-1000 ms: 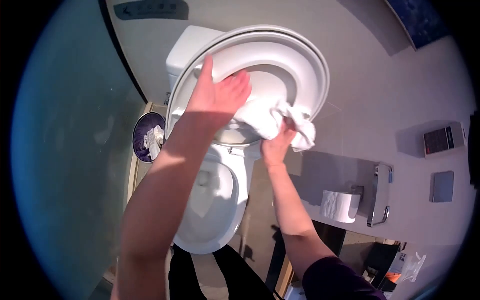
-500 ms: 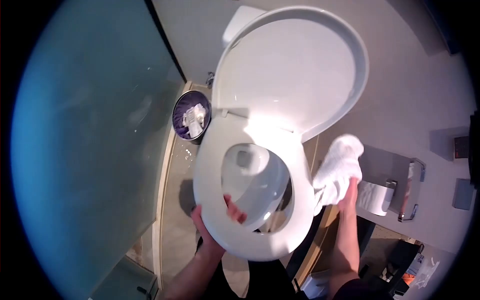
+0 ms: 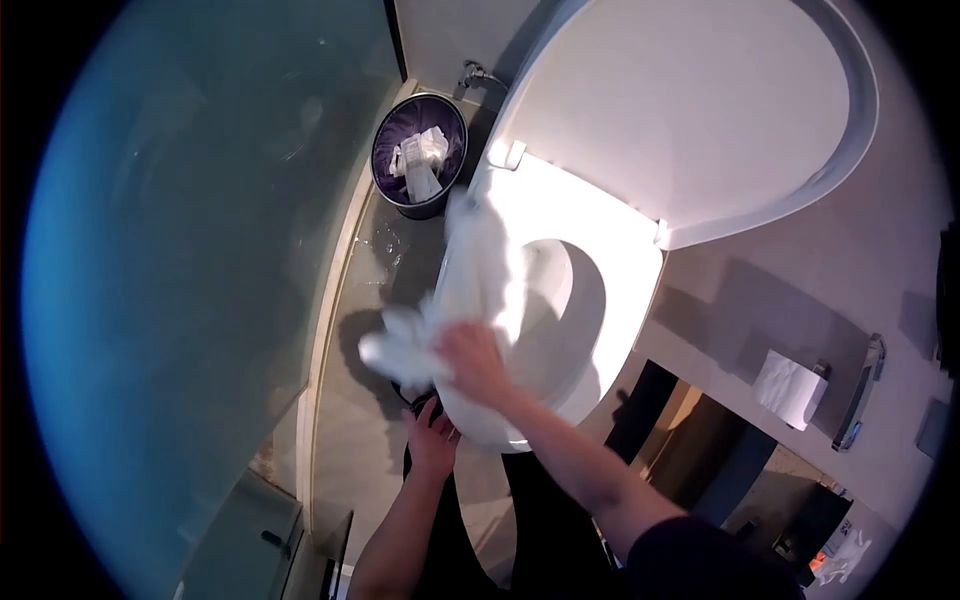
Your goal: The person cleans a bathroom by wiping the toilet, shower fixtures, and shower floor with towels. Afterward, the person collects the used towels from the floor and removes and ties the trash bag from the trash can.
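Note:
A white cloth (image 3: 405, 345), blurred by motion, is in my right hand (image 3: 474, 362) over the left side of the toilet seat (image 3: 625, 245). The seat lies down on the bowl, and brightly lit patches cover its rear and right side. Behind it the toilet lid (image 3: 690, 110) stands raised. My left hand (image 3: 432, 442) is near the seat's front left edge, just below the cloth, with its fingers apart and nothing seen in it.
A round bin (image 3: 420, 155) with a dark liner and white waste stands left of the toilet. A frosted glass panel (image 3: 220, 230) fills the left. At the right are a toilet paper roll (image 3: 790, 388), a metal bar (image 3: 860, 395) and open shelving (image 3: 720, 455).
The seat has gone from raised to lowered. My right hand has carried the cloth from the right side to the seat's left side. My left hand has let go of the seat.

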Demonstrator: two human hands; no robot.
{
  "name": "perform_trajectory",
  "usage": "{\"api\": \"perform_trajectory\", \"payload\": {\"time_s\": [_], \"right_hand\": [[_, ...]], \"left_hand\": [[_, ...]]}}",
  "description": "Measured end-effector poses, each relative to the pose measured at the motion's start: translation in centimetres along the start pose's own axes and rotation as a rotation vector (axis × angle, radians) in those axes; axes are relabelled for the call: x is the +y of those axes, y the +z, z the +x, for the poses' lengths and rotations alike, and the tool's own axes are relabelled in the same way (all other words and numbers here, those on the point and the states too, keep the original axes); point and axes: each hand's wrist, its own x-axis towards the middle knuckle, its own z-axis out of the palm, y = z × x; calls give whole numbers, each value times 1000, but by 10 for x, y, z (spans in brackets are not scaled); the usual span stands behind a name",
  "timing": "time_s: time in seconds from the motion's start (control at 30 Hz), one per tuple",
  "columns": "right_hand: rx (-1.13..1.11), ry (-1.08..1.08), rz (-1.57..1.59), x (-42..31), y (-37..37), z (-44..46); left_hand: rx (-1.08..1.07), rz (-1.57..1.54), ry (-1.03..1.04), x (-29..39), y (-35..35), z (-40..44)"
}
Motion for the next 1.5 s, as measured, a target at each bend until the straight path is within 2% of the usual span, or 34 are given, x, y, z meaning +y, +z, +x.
{"api": "perform_trajectory", "payload": {"time_s": [0.07,0.1,0.13,0.2,0.23,0.27,0.3,0.33,0.37,0.4,0.43,0.47,0.5,0.53,0.57,0.6,0.7,0.77,0.8,0.83,0.87,0.9,1.0,1.07,1.1,1.17,1.2,1.27,1.37,1.4,1.5], "right_hand": [[-103,93,241,-10,3,-70],[-120,150,332,3,-2,-101],[-48,128,54,30,-18,-122],[148,298,-92,73,-83,-129],[154,278,-218,81,-142,-111],[192,335,-485,93,-174,-92],[187,451,-527,124,-184,-80],[137,536,-550,156,-172,-77],[210,557,-404,187,-144,-86],[290,618,-380,181,-125,-94],[277,729,-393,164,-104,-107],[111,855,-470,156,-65,-133],[-84,922,-373,116,-42,-151],[32,626,-556,100,16,-191],[41,537,-426,63,36,-201],[141,644,-22,20,23,-185],[116,722,438,35,3,-172],[401,429,79,41,-98,-134],[779,343,224,51,-141,-118],[889,257,131,47,-200,-93],[998,179,26,42,-260,-68],[1043,-63,-276,54,-306,-50],[1226,-119,-704,109,-363,26],[1048,-114,-1309,170,-345,31],[1105,-54,-1063,200,-312,29],[651,240,-1102,216,-226,-1],[170,268,-885,256,-185,-23],[380,262,-895,236,-175,-20],[235,82,-961,210,-230,-21],[236,100,-983,192,-262,-21],[578,143,-1381,148,-363,-34]], "left_hand": [[-218,-291,26,0,-3,0],[-281,-219,73,-8,-18,13],[-214,-178,47,-6,-18,12],[-51,-92,-39,-4,-13,6],[-15,24,7,-7,-16,6],[13,140,59,-9,-18,8],[38,257,111,-12,-18,9],[104,373,175,-13,-16,4],[148,455,191,-15,-21,-3],[187,545,216,-12,-27,-7],[199,625,273,-10,-41,-10],[205,705,327,-13,-57,-14],[201,789,378,-16,-71,-18],[222,832,359,-16,-80,-22],[250,870,344,-15,-89,-27],[283,908,330,-15,-99,-34],[319,988,259,-15,-125,-46],[267,912,286,-27,-156,-41],[304,879,208,-25,-137,-46],[346,851,119,-23,-120,-59],[323,895,176,-31,-130,-52],[305,939,233,-41,-151,-47],[272,964,304,-51,-151,-45],[259,932,315,-57,-137,-42],[254,919,311,-59,-136,-42],[224,928,320,-67,-147,-44],[201,926,319,-67,-149,-43],[159,919,312,-68,-150,-46],[223,916,264,-58,-143,-55],[247,894,254,-56,-142,-56],[279,842,267,-52,-147,-54]]}}
